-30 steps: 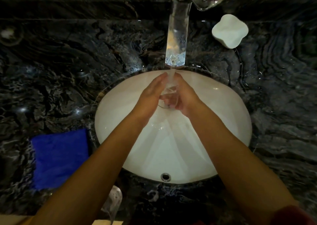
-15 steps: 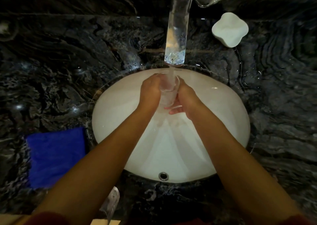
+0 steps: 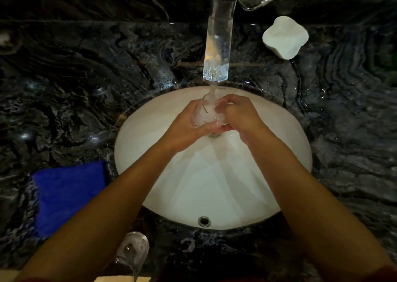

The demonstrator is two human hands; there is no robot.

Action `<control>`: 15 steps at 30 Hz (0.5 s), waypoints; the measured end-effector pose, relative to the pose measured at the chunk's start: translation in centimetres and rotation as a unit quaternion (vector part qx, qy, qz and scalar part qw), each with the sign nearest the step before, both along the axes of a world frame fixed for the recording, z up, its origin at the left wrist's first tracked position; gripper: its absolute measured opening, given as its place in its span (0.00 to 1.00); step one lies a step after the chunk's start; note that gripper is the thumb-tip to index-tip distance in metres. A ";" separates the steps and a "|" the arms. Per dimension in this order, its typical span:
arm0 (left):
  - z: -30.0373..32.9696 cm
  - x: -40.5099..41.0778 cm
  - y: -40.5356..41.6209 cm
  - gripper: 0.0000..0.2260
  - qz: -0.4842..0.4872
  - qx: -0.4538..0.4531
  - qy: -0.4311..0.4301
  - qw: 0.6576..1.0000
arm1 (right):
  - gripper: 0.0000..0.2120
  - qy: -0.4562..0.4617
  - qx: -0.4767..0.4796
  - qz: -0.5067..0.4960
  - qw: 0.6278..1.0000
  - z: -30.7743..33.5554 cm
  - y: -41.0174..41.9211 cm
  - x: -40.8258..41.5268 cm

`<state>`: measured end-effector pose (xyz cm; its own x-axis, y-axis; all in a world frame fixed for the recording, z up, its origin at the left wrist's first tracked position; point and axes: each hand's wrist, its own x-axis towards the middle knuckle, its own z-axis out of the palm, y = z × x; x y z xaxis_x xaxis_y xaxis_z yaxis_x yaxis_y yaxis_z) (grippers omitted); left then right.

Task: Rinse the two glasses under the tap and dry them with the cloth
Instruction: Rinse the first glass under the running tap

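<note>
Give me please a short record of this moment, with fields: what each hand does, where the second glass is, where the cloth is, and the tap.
left hand: grips the glass from the left
right hand: holds the glass's right side
tap: running into the glass, over the sink
second glass: on the counter's near edge
cloth: blue, left of the sink, untouched

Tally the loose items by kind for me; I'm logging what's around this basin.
Glasses: 2, one held under the tap, one on the counter's near edge
Blue cloth: 1
White soap dish: 1
Total: 4
</note>
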<state>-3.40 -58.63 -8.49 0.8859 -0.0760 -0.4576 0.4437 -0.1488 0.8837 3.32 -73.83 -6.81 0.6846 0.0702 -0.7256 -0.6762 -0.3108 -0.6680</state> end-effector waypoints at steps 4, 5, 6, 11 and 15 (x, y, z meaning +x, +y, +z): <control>-0.1 0.8 0.3 0.26 0.055 0.015 0.009 0.998 | 0.12 -0.098 -0.022 0.013 0.995 0.6 0.7 -2.1; -0.1 1.0 0.5 0.28 0.059 0.032 0.014 0.998 | 0.13 -0.175 -0.044 0.028 0.983 0.9 0.5 -2.7; -0.1 1.1 0.7 0.30 0.057 0.052 0.015 0.997 | 0.14 -0.248 -0.051 0.048 0.966 1.1 0.2 -3.2; 1.1 1.2 0.6 0.32 -0.024 0.154 -0.021 0.987 | 0.12 -0.133 0.043 0.190 0.972 1.4 -0.3 -3.1; 0.8 1.2 0.7 0.31 -0.040 0.128 -0.041 0.990 | 0.11 -0.023 0.113 0.165 0.980 1.8 -0.3 0.1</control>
<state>-2.25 -57.97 -7.69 0.9169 -0.0383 -0.3972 0.3493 -0.4042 0.8454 3.43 -74.10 -4.99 0.6299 0.4483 -0.6342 -0.5311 -0.3472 -0.7729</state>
